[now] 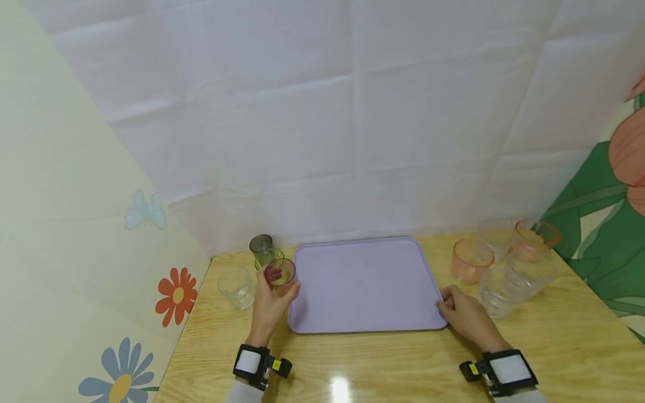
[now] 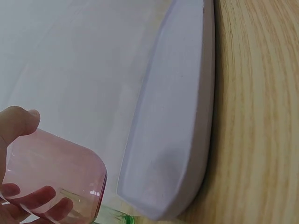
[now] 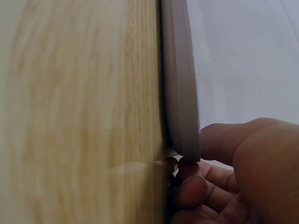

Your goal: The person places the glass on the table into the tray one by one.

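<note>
My left hand (image 1: pixel 268 310) holds a pink-tinted drinking glass (image 2: pixel 65 163) between thumb and fingers, at the left edge of a lavender tray (image 1: pixel 363 285). The fingers show through the glass wall in the left wrist view. Just behind that glass stands a green glass (image 1: pixel 265 256), partly hidden by it, and a dark grey glass (image 1: pixel 261 243) is farther back. With my right hand (image 1: pixel 470 318) I grip the tray's right edge near its front corner. In the right wrist view the thumb lies over the rim and the fingers curl beneath it.
A clear glass (image 1: pixel 237 288) stands left of my left hand. Right of the tray are an orange glass (image 1: pixel 471 263), an orange-rimmed glass (image 1: pixel 535 238) and several clear ones (image 1: pixel 496 296). White cloth (image 1: pixel 312 168) hangs behind the wooden table (image 1: pixel 398 364).
</note>
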Tool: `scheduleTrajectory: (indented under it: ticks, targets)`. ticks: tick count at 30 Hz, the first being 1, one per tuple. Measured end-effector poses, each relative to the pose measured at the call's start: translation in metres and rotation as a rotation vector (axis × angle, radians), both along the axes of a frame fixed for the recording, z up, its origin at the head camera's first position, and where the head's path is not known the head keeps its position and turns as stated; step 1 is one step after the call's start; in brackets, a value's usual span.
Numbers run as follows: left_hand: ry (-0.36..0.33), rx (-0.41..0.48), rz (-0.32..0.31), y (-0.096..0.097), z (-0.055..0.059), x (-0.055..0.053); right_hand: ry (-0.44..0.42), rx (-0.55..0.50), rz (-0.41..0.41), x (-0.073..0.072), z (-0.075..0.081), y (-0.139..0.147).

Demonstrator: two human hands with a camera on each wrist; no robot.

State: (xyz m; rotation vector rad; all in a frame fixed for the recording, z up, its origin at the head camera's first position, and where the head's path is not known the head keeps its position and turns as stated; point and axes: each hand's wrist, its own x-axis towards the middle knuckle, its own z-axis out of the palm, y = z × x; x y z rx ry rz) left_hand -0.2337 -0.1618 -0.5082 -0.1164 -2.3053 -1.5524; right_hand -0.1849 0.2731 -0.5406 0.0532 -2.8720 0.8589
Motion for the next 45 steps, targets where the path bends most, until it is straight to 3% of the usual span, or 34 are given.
scheduleTrajectory:
  ticks: [8, 16, 25, 45]
  targets:
    - [0.013, -0.061, 0.033, 0.005, 0.002, -0.004, 0.002, 0.003, -0.002, 0.000, -0.001, 0.000]
    - [-0.007, -0.066, 0.033, 0.008, 0.005, -0.006, 0.004, -0.003, 0.001, -0.001, 0.000, 0.000]
    - [-0.007, -0.052, 0.014, 0.011, 0.004, -0.007, -0.013, -0.004, 0.003, 0.000, 0.001, 0.000]
    - [0.001, -0.014, -0.008, 0.020, 0.000, -0.020, 0.012, -0.013, 0.005, 0.002, 0.002, -0.001]
